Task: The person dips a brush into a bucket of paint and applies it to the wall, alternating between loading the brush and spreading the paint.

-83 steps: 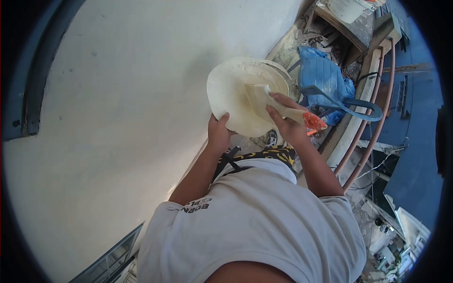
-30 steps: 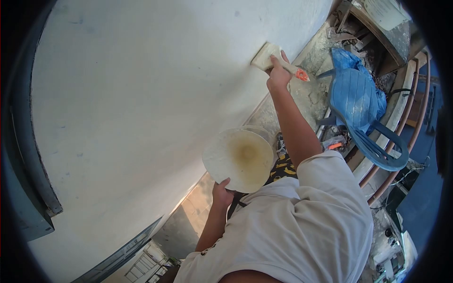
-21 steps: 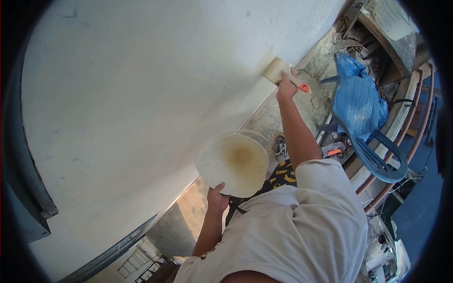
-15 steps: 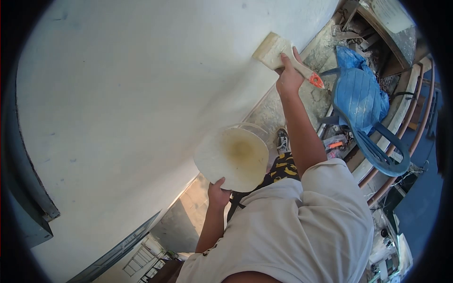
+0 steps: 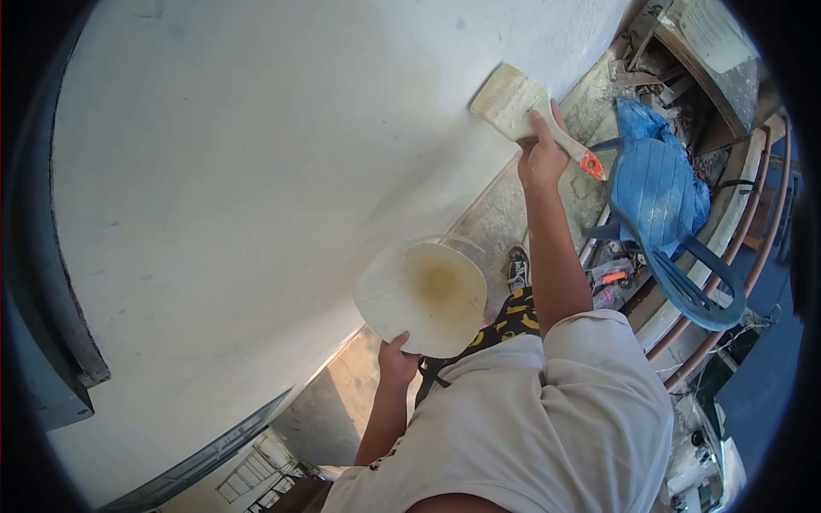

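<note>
My right hand [image 5: 544,154] is closed round the handle of a wide paintbrush [image 5: 516,98] with pale bristles and an orange-red handle end. The bristles overlap the white wall [image 5: 256,171] in this view, low down near its foot. My left hand [image 5: 397,357], thumb over the rim, grips a white bucket [image 5: 389,299] in front of my body. Inside the bucket, a cloudy, yellowish-brown patch shows at the bottom.
To the right stands a blue plastic chair [image 5: 658,197] with blue sheeting [image 5: 641,120] behind it. Beyond the chair runs a brown pipe railing [image 5: 753,205]. A wooden desk-like piece [image 5: 705,73] sits upper right. My shoe [image 5: 518,268] rests on the stained floor [image 5: 496,214].
My right hand and the brush have shifted slightly right and down in view. The wall and the chair have also moved a little in the picture as the camera turned.
</note>
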